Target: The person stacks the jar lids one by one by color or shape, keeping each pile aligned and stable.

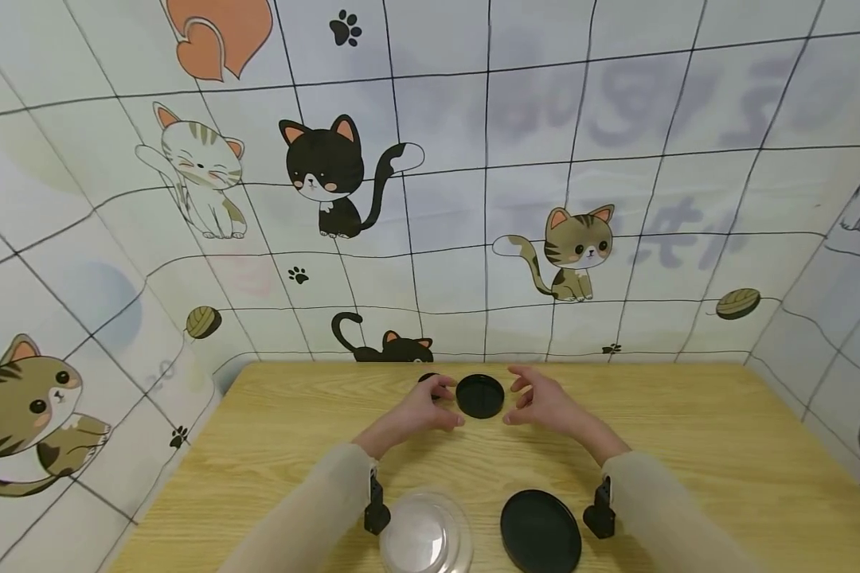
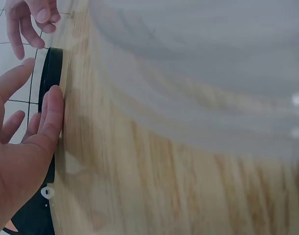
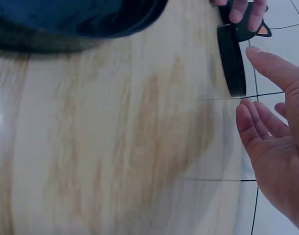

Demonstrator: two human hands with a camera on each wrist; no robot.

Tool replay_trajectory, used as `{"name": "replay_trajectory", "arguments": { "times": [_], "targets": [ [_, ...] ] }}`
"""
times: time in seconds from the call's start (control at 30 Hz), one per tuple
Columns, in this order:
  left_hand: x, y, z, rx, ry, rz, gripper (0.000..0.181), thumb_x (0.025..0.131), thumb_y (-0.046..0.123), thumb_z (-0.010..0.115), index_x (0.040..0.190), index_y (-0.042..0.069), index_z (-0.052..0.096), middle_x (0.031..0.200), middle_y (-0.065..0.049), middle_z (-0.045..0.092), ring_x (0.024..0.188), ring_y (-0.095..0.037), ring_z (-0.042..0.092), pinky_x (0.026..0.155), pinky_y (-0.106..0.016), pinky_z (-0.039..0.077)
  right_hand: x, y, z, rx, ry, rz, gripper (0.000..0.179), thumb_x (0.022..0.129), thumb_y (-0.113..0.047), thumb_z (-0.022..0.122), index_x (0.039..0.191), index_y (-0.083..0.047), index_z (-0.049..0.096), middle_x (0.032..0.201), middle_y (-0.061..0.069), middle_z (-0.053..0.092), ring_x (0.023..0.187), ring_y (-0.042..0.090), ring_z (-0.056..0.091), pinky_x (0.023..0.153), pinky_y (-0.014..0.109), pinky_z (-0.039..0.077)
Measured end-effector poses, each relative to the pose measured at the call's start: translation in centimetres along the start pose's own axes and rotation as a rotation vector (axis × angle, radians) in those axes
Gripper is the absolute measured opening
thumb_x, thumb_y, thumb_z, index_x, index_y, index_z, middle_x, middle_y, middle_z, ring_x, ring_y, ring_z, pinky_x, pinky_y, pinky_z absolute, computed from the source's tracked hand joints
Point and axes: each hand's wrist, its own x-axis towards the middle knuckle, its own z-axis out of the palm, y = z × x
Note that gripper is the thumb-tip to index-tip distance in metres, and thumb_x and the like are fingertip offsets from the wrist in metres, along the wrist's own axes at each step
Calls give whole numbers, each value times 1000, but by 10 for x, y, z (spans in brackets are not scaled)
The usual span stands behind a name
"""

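A small round black dish (image 1: 480,395) with a raised rim lies near the table's far edge, between my two hands. My left hand (image 1: 423,410) is at its left with fingers spread and slightly bent. Partly hidden behind that hand is another dark round piece (image 1: 427,376); I cannot tell whether the fingers touch it. To the dish's right, my right hand (image 1: 545,404) faces inward, thumb apart from the fingers. The right wrist view shows the black dish (image 3: 232,61) edge-on, close to the right fingertips, with nothing gripped.
Nearer on the wooden table (image 1: 688,454) lie a clear round container (image 1: 419,533) by the left forearm and a larger black round dish (image 1: 541,532) by the right forearm. A cat-patterned, gridded covering (image 1: 444,199) stands behind the table's far edge.
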Motion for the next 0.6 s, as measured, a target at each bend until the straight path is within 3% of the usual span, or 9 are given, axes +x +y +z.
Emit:
{"name": "replay_trajectory", "arguments": {
  "times": [0.3, 0.6],
  "targets": [
    [5, 3, 10, 35, 15, 19, 85, 84, -5, 80, 155, -3, 34, 149, -30, 38, 95, -26, 71, 79, -36, 59, 9, 9, 11, -25, -2, 78, 105, 81, -16, 88, 160, 1, 21, 132, 18, 55, 103, 25, 60, 80, 39, 55],
    [8, 1, 10, 57, -4, 19, 88, 85, -5, 79, 157, -3, 28, 152, -28, 36, 97, -27, 70, 80, -36, 58, 11, 9, 13, -29, -26, 67, 103, 82, -16, 87, 159, 2, 22, 137, 22, 53, 104, 27, 58, 83, 40, 53]
  ]
}}
